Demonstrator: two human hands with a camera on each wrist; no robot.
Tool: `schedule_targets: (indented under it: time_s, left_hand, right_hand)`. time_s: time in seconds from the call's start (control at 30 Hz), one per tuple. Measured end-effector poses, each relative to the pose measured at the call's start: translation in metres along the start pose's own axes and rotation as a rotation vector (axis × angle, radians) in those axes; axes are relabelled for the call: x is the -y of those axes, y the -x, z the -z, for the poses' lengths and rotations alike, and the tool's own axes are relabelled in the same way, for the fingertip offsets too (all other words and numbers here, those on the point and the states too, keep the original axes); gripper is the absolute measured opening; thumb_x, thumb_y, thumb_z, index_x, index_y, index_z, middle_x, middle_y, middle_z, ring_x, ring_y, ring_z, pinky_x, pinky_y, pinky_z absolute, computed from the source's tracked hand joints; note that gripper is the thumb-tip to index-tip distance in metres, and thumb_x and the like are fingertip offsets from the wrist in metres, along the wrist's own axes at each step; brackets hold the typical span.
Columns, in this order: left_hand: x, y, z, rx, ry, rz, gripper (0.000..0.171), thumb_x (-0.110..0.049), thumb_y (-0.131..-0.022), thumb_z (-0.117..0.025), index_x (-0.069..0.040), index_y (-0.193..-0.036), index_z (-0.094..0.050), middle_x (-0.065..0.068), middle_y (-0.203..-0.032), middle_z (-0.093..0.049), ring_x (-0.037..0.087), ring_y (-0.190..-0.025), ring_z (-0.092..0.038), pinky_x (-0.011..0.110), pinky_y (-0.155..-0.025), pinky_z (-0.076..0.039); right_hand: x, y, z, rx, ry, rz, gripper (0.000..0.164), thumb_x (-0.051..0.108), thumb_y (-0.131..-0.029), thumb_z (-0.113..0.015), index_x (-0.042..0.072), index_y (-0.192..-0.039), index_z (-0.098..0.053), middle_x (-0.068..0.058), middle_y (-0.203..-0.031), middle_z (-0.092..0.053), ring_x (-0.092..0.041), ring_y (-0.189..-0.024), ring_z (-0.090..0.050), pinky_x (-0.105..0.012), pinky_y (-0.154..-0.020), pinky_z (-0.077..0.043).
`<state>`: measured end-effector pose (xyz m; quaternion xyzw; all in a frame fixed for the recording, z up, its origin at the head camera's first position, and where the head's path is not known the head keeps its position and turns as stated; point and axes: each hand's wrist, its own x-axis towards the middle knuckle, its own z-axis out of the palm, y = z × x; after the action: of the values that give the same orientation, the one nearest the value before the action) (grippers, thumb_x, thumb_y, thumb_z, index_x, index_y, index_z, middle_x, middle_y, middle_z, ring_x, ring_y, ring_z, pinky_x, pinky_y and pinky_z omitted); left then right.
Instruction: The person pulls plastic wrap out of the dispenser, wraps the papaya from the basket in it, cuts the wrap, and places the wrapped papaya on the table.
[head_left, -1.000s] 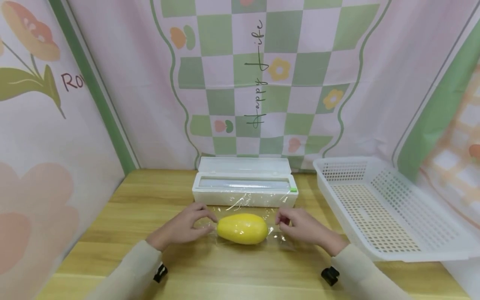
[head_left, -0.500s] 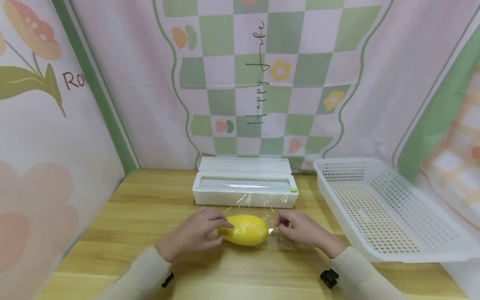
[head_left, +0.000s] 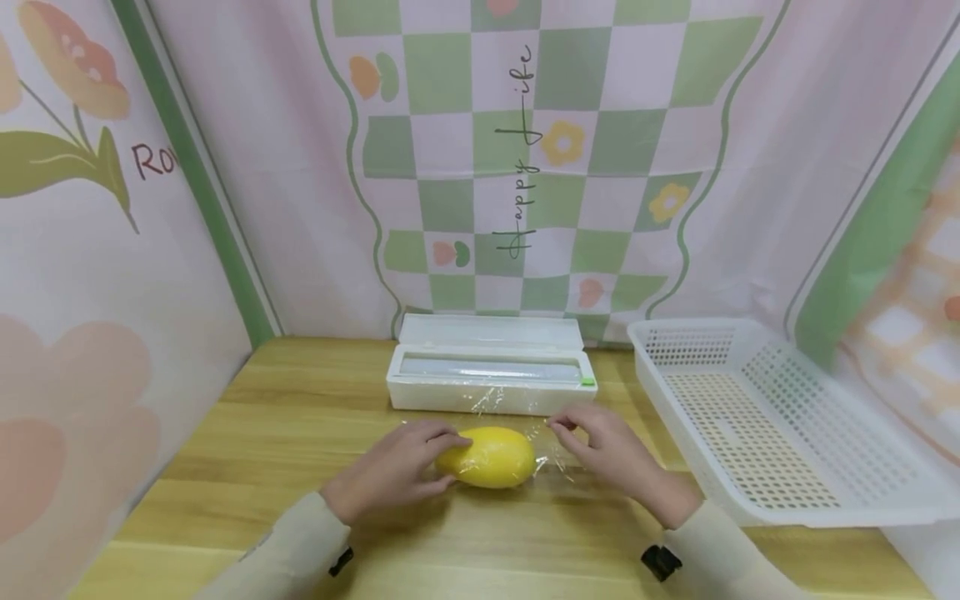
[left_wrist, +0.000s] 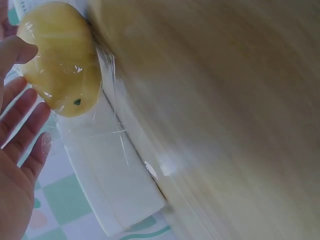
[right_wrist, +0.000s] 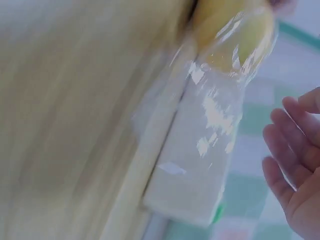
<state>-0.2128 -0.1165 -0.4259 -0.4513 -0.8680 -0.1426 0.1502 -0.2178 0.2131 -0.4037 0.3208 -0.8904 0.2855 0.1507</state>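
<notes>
Yellow fruit [head_left: 495, 460] under clear film [right_wrist: 215, 115] in my head view, left hand [head_left: 393, 468] touching its nine-o'clock end, fingers spread, right hand [head_left: 611, 446] beside three o'clock, film pinched or not I cannot tell, white box [head_left: 420, 396] at twelve holding film roll [head_left: 487, 368], basket [head_left: 753, 442] past two.

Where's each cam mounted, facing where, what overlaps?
Head: on head, facing forward-down at the table, yellow fruit, white box; left hand, right hand, sleeves show.
Left wrist: on that wrist, facing fruit and box; left hand at frame left.
Right wrist: on that wrist, facing fruit, box, clear film; right hand at frame right.
Wrist views share fruit, box, film; each apparently catches the opposite hand's edge.
</notes>
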Motion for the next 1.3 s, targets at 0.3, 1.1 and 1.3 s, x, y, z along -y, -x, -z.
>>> schedule_targets:
  time_s: [0.3,1.1,1.3]
  left_hand:
    - [-0.003,-0.004,-0.004,0.001,-0.013,0.065,0.057,-0.037,-0.085,-0.079,-0.016,-0.134,-0.061,-0.002,-0.126,-0.061,0.013,-0.116,-0.056,0.033,-0.103,-0.046]
    - [-0.006,-0.015,-0.022,0.022,0.139,0.252,0.078,-0.011,-0.073,-0.088,-0.016,-0.141,-0.051,0.004,-0.132,-0.052,0.021,-0.119,-0.055,0.037,-0.104,-0.047]
    - [-0.003,-0.017,-0.023,0.019,0.196,0.278,0.078,-0.012,-0.076,-0.085,-0.016,-0.145,-0.048,0.004,-0.132,-0.053,0.020,-0.119,-0.055,0.036,-0.104,-0.046]
  right_hand:
    - [0.033,0.006,-0.032,-0.086,0.185,0.241,0.033,0.025,-0.082,-0.082,0.002,-0.105,-0.072,-0.011,-0.102,-0.074,-0.023,-0.092,-0.071,-0.035,-0.080,-0.059]
    - [0.040,-0.005,-0.054,0.083,0.190,-0.163,0.073,0.020,-0.068,-0.094,-0.004,-0.123,-0.052,-0.016,-0.118,-0.053,-0.028,-0.107,-0.059,-0.041,-0.096,-0.053]
    - [0.038,-0.006,-0.054,0.095,0.167,-0.192,0.073,0.021,-0.070,-0.093,-0.006,-0.125,-0.053,-0.017,-0.117,-0.053,-0.027,-0.105,-0.058,-0.041,-0.096,-0.053]
